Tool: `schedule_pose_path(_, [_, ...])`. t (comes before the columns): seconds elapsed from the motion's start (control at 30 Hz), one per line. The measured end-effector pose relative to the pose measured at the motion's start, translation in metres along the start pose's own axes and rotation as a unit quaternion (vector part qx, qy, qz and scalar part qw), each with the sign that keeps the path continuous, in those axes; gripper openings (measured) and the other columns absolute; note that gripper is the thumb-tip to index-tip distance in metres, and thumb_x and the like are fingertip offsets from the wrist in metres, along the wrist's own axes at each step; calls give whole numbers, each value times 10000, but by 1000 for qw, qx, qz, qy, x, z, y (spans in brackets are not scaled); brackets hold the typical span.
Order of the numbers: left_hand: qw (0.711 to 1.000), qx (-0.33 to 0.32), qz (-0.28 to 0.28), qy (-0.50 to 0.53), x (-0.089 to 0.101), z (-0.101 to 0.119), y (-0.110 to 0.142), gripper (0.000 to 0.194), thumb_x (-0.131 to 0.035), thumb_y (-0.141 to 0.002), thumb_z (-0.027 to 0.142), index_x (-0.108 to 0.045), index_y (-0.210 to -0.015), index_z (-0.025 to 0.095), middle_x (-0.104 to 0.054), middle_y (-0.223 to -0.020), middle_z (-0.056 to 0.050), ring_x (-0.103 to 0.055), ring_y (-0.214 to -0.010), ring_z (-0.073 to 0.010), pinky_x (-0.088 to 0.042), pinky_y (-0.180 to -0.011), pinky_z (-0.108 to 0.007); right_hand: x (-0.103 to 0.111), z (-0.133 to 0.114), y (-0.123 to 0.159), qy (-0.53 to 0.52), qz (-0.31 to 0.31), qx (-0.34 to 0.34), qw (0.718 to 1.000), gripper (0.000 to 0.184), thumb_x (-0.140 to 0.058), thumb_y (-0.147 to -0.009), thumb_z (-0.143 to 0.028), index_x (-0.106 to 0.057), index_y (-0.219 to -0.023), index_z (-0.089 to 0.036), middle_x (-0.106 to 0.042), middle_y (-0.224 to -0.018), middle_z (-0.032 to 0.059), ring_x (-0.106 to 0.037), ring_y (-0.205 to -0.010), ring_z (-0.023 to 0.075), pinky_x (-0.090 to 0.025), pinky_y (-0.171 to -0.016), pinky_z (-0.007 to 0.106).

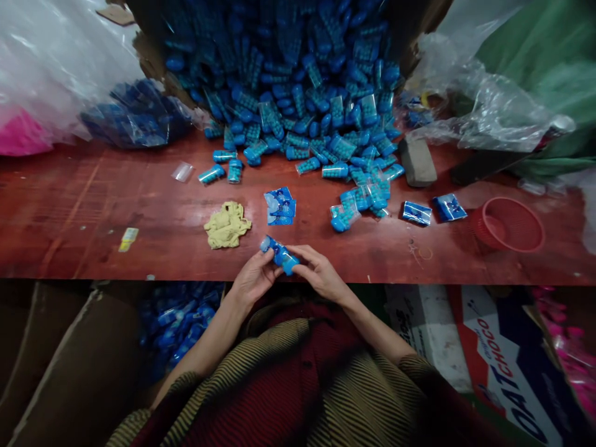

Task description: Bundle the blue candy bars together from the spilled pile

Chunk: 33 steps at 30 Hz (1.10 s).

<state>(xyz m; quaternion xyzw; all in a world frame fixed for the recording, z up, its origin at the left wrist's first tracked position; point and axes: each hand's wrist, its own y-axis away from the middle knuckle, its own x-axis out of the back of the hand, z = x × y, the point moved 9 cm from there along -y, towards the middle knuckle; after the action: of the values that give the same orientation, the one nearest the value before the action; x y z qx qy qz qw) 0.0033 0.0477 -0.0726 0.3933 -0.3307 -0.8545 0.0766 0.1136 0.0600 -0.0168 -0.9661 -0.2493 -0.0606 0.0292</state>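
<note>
Between my two hands, just over the table's front edge, is a small blue bottle (282,256) with a printed blue label or card against it. The fingers of my left hand (255,276) close on its left end. At its right end, my right hand (321,272) grips it between thumb and fingers. Beyond my hands lie several blue printed cards (280,207), fanned in a small stack. A crumpled yellow cloth (228,225) rests left of them. Small blue bottles (342,148), filled with bead-like pieces, spill toward me in a large heap.
Toward the right stand a red plastic basket (510,225), two blue card packs (416,213) and a grey block (418,162). A yellow-and-white tag (128,239) lies at left on the red table (84,205). Below the edge are more blue packs (186,323) and a printed carton (507,366).
</note>
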Motion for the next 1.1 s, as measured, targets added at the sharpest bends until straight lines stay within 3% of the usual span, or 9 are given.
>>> schedule_pose_path(0.1, [998, 8, -53, -17, -8, 2, 1, 192, -625, -767, 114, -640, -956, 140, -707, -877, -65, -676, -764, -156, -552, -670, -252, -1, 22, -5, -163, -31, -90, 982, 580, -641, -793, -309, -435, -1335, -287, -563, -1198, 54, -605, -905, 146, -535, -787, 303])
schedule_pose_path(0.2, [992, 45, -109, -49, -19, -3, 6, 284, -686, -702, 122, -644, -983, 141, -717, -886, -95, -684, -859, -222, -547, -738, -306, -8, 25, -8, -248, -84, -119, 958, 840, -775, -652, -293, -359, -1381, -308, -525, -1286, 60, -605, -954, 159, -535, -789, 292])
schedule_pose_path(0.37, [983, 98, -137, -73, -28, -10, 15, 330, -741, -607, 73, -661, -917, 154, -725, -791, -91, -684, -896, -272, -537, -759, -338, -10, 3, -11, -262, -164, -102, 946, 983, -845, -553, -227, -347, -1395, -314, -421, -1426, 57, -475, -1239, 220, -442, -993, 360])
schedule_pose_path(0.53, [980, 130, -130, -75, -30, -18, 19, 307, -757, -585, 45, -672, -863, 143, -719, -730, -91, -697, -826, -266, -525, -727, -319, -14, -8, -14, -269, -213, -91, 935, 1058, -871, -505, -304, -323, -1411, -292, -478, -1376, 78, -461, -1264, 243, -383, -1045, 420])
schedule_pose_path(0.67, [980, 97, -161, -72, -34, -20, 20, 329, -844, -505, 153, -690, -796, 144, -721, -721, -75, -690, -693, -210, -520, -697, -283, -14, -6, -14, -250, -194, -80, 945, 1061, -858, -521, -385, -307, -1419, -263, -512, -1314, 90, -505, -1204, 248, -410, -1011, 419])
schedule_pose_path(0.77, [982, 68, -166, -62, -35, -22, 23, 386, -869, -479, 244, -693, -804, 135, -717, -721, -64, -685, -713, -195, -518, -709, -261, -12, -4, -12, -249, -161, -77, 952, 1022, -850, -522, -429, -349, -1398, -268, -529, -1251, 71, -538, -1130, 231, -434, -970, 396])
schedule_pose_path(0.93, [986, 23, -162, -40, -46, -21, 29, 411, -852, -528, 273, -671, -870, 134, -719, -795, -40, -677, -782, -165, -510, -785, -245, -8, 3, -9, -273, -92, -82, 954, 937, -830, -533, -485, -418, -1349, -278, -547, -1101, 36, -555, -1010, 184, -458, -893, 336])
schedule_pose_path(1.1, [987, 10, -154, -40, -50, -20, 32, 374, -810, -608, 280, -675, -927, 139, -720, -824, -43, -676, -794, -175, -523, -833, -311, -3, 8, -8, -269, -52, -73, 959, 814, -767, -599, -545, -463, -1307, -284, -562, -994, 14, -555, -890, 157, -474, -781, 282])
